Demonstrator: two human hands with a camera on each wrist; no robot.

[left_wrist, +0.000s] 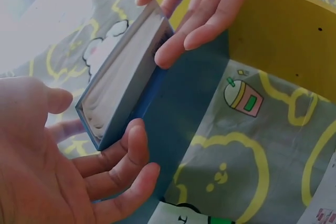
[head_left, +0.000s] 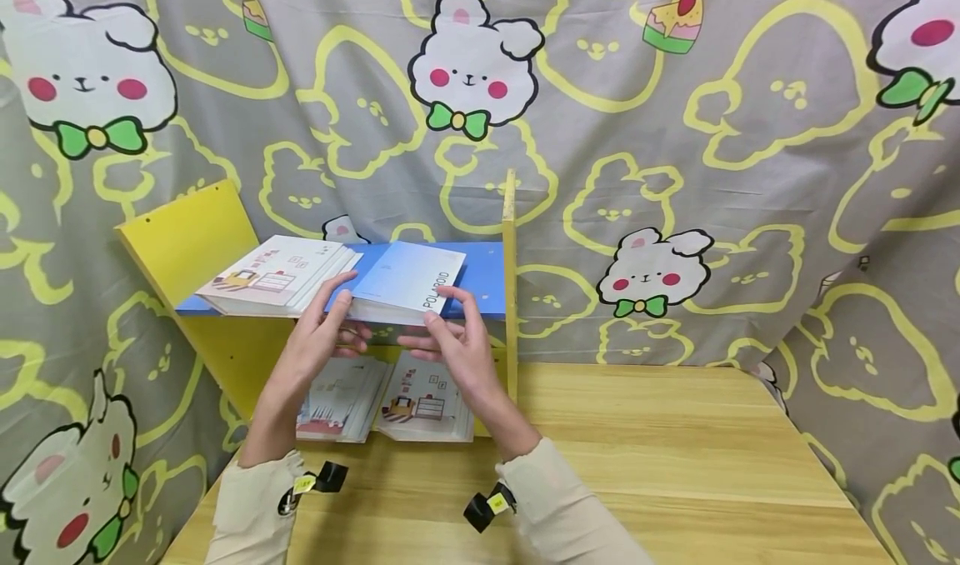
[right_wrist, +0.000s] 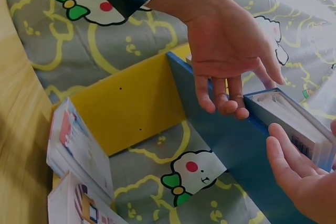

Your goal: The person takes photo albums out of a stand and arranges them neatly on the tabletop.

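Note:
A pale blue and white book marked POLAROID (head_left: 408, 277) lies on the blue shelf board (head_left: 483, 277), its thick page edge facing me. My left hand (head_left: 315, 336) is at its left front corner, thumb and index finger spread beside the cover and the other fingers lower. At the right front corner is my right hand (head_left: 461, 352), index finger along the cover's edge and thumb by the front. In the left wrist view, the fingers of both hands are loosely extended around the ends of the book (left_wrist: 123, 72). Left of it on the board lies a white illustrated book (head_left: 277, 273).
Yellow side panels (head_left: 510, 282) bound the shelf. Below the board, two more illustrated books (head_left: 341, 394) (head_left: 423, 398) lean side by side. The wooden table (head_left: 675, 457) extends to the right, and a patterned curtain (head_left: 585, 173) hangs behind.

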